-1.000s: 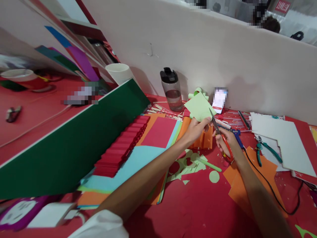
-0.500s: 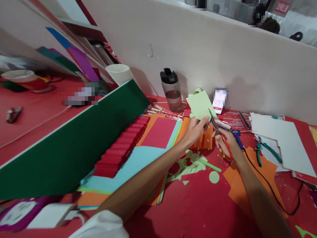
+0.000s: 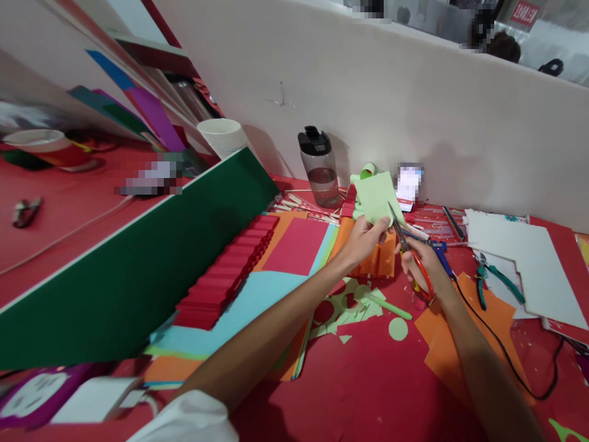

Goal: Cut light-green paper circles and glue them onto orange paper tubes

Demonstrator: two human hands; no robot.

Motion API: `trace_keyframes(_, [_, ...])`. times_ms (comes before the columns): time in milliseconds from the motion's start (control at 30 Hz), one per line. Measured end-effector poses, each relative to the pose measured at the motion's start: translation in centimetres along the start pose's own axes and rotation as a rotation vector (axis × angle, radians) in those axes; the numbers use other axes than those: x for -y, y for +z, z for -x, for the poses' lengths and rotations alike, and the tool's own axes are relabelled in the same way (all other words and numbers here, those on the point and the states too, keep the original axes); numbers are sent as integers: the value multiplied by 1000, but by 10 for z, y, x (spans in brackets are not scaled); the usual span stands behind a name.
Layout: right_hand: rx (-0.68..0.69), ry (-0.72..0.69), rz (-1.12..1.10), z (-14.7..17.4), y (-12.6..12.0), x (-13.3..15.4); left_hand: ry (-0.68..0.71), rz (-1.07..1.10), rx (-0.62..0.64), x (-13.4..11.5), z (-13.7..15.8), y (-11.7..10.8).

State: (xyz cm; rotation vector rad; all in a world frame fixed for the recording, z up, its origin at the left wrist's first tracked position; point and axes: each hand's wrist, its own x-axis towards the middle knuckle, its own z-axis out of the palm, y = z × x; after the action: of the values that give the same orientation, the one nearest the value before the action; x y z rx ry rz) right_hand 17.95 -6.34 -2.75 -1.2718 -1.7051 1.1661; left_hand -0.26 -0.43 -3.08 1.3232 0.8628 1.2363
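My left hand [image 3: 365, 238] pinches a light green paper sheet [image 3: 376, 194] by its lower edge, holding it above the table. Around the handles of the scissors [image 3: 414, 264], which are red and yellow, my right hand [image 3: 422, 261] is closed. The scissors' blades reach up to the sheet's right edge beside my left thumb. Below my hands lie green paper scraps [image 3: 352, 307] with round holes cut out, a green paper circle [image 3: 398, 329] and a thin green roll [image 3: 391, 306]. Folded orange paper [image 3: 377, 261] sits just under my left hand.
A water bottle [image 3: 319, 169] and a lit phone [image 3: 409, 184] stand by the wall. At right are a blue glue gun [image 3: 440, 252] with its cable, pliers [image 3: 501, 282] and white board [image 3: 547, 264]. A green panel [image 3: 138, 270] and pleated red paper [image 3: 230, 270] lie left.
The green sheet has turned slightly and shifted a little to the right in my left hand. My right hand and the scissors stay almost where they were.
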Motion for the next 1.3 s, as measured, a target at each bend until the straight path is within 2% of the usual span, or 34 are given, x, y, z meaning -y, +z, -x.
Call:
trace_keyframes(333, [-3, -12, -2, 1, -2, -2, -25, 3, 27, 3, -3, -4])
trace_keyframes(533, [37, 10, -20, 1, -8, -2, -33, -43, 93, -2, -5, -7])
trace_keyframes(933, [6, 32, -35, 2, -6, -2, -54, -22, 137, -8, -4, -9])
trace_keyframes(1067, [-7, 39, -50, 3, -5, 0, -51, -6, 126, -8, -4, -9])
trace_keyframes(1200, [-31, -25, -110, 3, -1, 1, -16, -5, 125, -7, 0, -3])
trace_keyframes(1300, [-59, -44, -113, 2, 4, -1, 16, 44, 63, -5, 4, 5])
